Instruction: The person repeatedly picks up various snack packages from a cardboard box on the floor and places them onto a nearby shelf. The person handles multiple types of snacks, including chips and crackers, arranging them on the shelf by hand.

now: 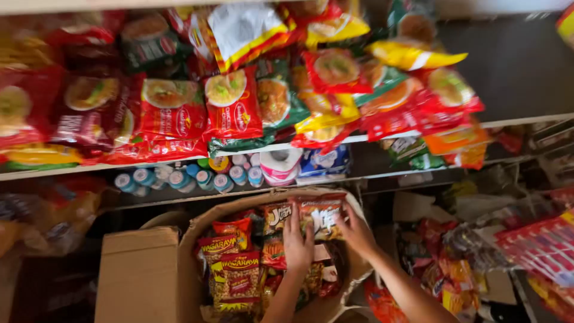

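Our left hand [297, 239] & right hand [354, 230] both reach into the open cardboard box [143, 275]. Together we hold a red snack pack [320, 216] up at the top of the pile, near the box's back rim. The right fingers curl around its right edge. The left hand lies flat w/ fingers spread on the packs by its left side; we can't tell if that hand really grips.

The pack looks light, soft & crinkly, prob. a bit slippery. Inside stuff may crush, so we'd pinch it by the sealed edges, not squeeze the middle.

Around it in the box are more small packs, like the red & yellow nut packs [236, 278] on the left. Above the box a shelf [382, 136] is piled w/ red noodle packs [233, 104]. Under it sit small bottles w/ blue caps [179, 178] & a toilet paper roll [281, 162].
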